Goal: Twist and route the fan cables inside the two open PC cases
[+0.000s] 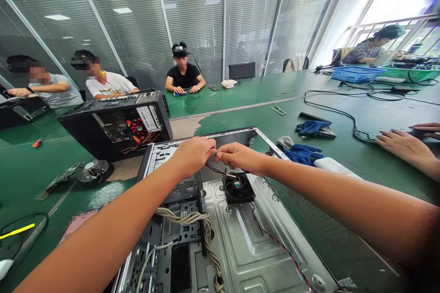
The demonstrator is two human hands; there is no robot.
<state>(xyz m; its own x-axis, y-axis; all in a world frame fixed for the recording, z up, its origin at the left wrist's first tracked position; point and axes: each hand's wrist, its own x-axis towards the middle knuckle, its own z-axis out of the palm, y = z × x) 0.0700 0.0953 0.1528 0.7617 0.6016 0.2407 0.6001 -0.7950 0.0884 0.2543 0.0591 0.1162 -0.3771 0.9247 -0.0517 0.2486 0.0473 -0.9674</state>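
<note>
My left hand (196, 154) and my right hand (237, 155) meet above an open computer case (240, 238), both closed in a pinch with fingertips touching. Thin dark wires (216, 170) run up to the fingers, which cover their ends. Just below lies a black cooling fan (238, 187), loose-looking on the case's bare metal floor. From it a twisted red, blue and black cable (271, 236) trails toward the near edge. A twisted beige cable bundle (208, 233) hangs over the drive bay on the left side of the case.
A black computer tower (117, 123) with a red fan stands behind to the left. Blue gloves (304, 153) lie to the right, near another person's hands (405, 146). Blue basket (357, 73) and green basket (405, 74) sit farther back. Several people work around the green table (240, 105).
</note>
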